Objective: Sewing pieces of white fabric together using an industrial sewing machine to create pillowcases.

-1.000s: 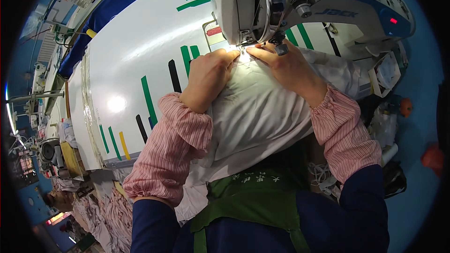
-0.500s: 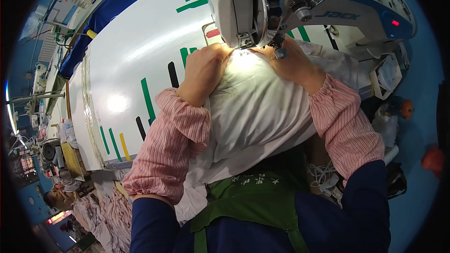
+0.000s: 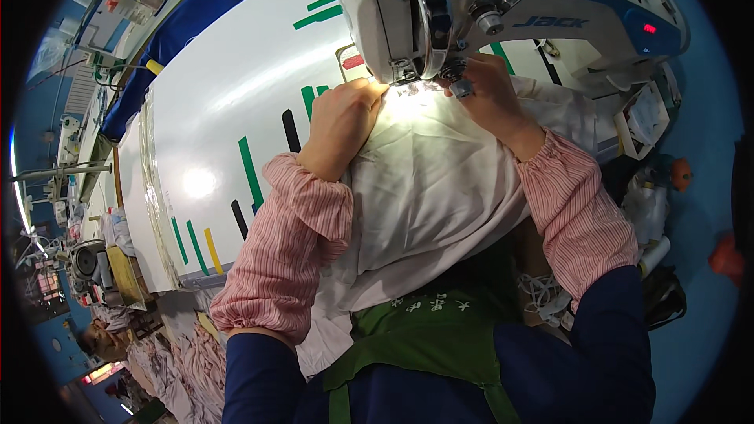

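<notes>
A white and blue sewing machine (image 3: 503, 8) stands at the top of the head view. White fabric (image 3: 424, 188) lies under its needle and hangs down over my lap. My left hand (image 3: 342, 122) presses flat on the fabric just left of the needle, fingers closed on the cloth. My right hand (image 3: 491, 94) holds the fabric right of the needle, partly under the machine head. A small lamp lights the cloth between both hands. Both forearms wear pink striped sleeve covers.
The white table (image 3: 228, 86) carries green, black and yellow tape marks. A small white tray (image 3: 644, 114) sits at the machine's right. Pink cloth pieces (image 3: 188, 369) pile at lower left, near another person (image 3: 98, 341). More machines stand at the far left.
The view has shifted, so the machine head and both hands sit higher and closer. Both hands have slid the white fabric further in under the needle.
</notes>
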Action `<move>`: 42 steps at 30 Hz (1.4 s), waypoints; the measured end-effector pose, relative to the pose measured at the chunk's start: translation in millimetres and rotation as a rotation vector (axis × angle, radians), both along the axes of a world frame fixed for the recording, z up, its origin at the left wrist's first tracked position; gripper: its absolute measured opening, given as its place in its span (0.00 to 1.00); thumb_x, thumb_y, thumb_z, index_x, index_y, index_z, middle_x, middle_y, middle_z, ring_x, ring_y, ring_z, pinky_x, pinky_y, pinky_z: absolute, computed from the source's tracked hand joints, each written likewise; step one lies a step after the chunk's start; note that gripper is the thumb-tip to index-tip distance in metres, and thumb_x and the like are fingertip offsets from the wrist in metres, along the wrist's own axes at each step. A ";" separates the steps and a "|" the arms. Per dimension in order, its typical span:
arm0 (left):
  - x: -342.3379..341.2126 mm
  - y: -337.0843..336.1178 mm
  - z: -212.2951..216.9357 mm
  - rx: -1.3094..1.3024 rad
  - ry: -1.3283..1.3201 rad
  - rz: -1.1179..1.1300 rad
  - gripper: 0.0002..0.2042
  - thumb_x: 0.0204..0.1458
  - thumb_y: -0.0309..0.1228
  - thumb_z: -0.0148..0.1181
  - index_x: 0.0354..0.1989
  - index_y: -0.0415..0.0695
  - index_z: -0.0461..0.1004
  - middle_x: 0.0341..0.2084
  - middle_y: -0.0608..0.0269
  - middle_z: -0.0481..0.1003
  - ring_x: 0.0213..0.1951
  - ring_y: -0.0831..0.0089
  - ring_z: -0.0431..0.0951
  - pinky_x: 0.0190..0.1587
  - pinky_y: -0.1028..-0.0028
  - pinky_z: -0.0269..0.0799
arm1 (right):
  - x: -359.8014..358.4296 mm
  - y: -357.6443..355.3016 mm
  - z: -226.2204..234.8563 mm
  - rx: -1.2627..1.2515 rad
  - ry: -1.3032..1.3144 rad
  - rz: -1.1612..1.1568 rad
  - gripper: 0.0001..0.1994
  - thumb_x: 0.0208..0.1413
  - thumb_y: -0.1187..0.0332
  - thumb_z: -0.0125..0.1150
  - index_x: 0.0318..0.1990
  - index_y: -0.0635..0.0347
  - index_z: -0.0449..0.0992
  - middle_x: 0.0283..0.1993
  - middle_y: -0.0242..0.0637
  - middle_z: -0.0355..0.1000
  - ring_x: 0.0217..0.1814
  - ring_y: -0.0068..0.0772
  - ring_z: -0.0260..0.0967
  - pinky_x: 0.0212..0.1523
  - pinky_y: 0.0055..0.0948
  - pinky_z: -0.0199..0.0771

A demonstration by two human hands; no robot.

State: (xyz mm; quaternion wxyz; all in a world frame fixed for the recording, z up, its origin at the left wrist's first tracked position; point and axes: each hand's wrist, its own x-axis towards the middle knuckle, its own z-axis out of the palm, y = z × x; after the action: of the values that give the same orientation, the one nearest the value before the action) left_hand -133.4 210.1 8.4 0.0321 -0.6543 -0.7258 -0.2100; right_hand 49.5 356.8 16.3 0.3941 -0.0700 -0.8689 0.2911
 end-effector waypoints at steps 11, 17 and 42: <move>14.7 -11.4 1.4 0.019 -0.037 -0.019 0.09 0.55 0.32 0.55 0.43 0.53 0.80 0.23 0.58 0.74 0.26 0.58 0.77 0.27 0.62 0.71 | 1.4 -0.7 -10.6 -0.017 -0.041 0.096 0.05 0.49 0.77 0.65 0.34 0.56 0.79 0.27 0.33 0.75 0.28 0.33 0.76 0.27 0.29 0.72; 13.5 -11.2 2.8 -0.004 -0.030 -0.028 0.09 0.55 0.32 0.54 0.42 0.52 0.79 0.24 0.58 0.74 0.26 0.59 0.77 0.27 0.63 0.71 | 2.6 -0.6 -19.6 0.377 -0.181 0.111 0.09 0.48 0.70 0.66 0.39 0.49 0.81 0.34 0.29 0.73 0.32 0.32 0.71 0.31 0.31 0.72; -17.1 10.4 -3.6 0.033 0.092 0.011 0.07 0.51 0.31 0.60 0.24 0.44 0.74 0.25 0.59 0.75 0.26 0.55 0.77 0.27 0.60 0.73 | -15.0 31.9 -31.4 0.546 -0.240 -0.035 0.06 0.35 0.70 0.63 0.12 0.52 0.73 0.17 0.34 0.70 0.27 0.36 0.70 0.30 0.34 0.71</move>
State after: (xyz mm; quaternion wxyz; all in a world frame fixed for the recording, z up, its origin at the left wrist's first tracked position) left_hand -150.5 220.5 4.8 0.0774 -0.6585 -0.7237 -0.1912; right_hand 34.5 388.7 -15.1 0.2979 -0.0102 -0.9541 0.0292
